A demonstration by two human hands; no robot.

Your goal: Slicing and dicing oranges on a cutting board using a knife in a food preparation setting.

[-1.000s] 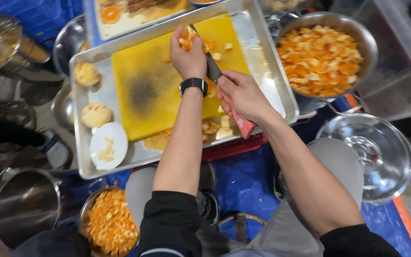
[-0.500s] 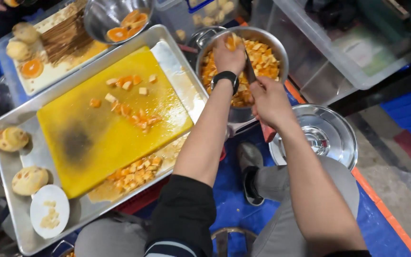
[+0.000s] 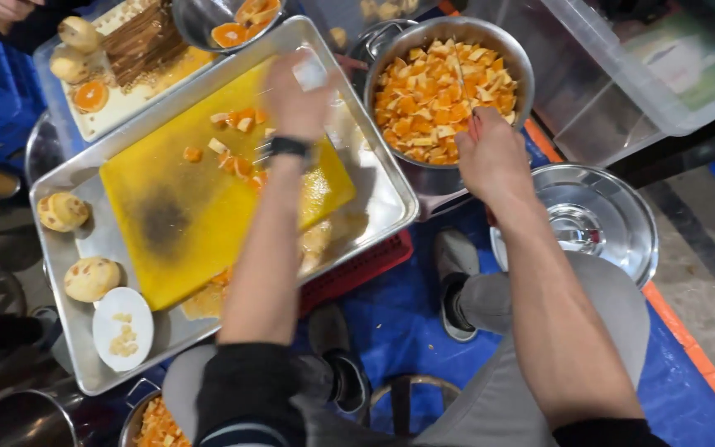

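**Left hand over the cut pieces, right hand at the pot**

I see my left hand blurred above the yellow rectangular cutting board, orange fruit chunks just below-left of its fingers (grip unreadable). My right hand, fingers curled, rests on the steel pot's rim.

Chopped orange pieces lie scattered on the tilted yellow cutting board.

Bright, even overhead light fills the scene. The left hand is smeared by motion blur above the board. Glare streaks the tray rim and the lid. Soft shadows fall under both arms. The corners go dim.
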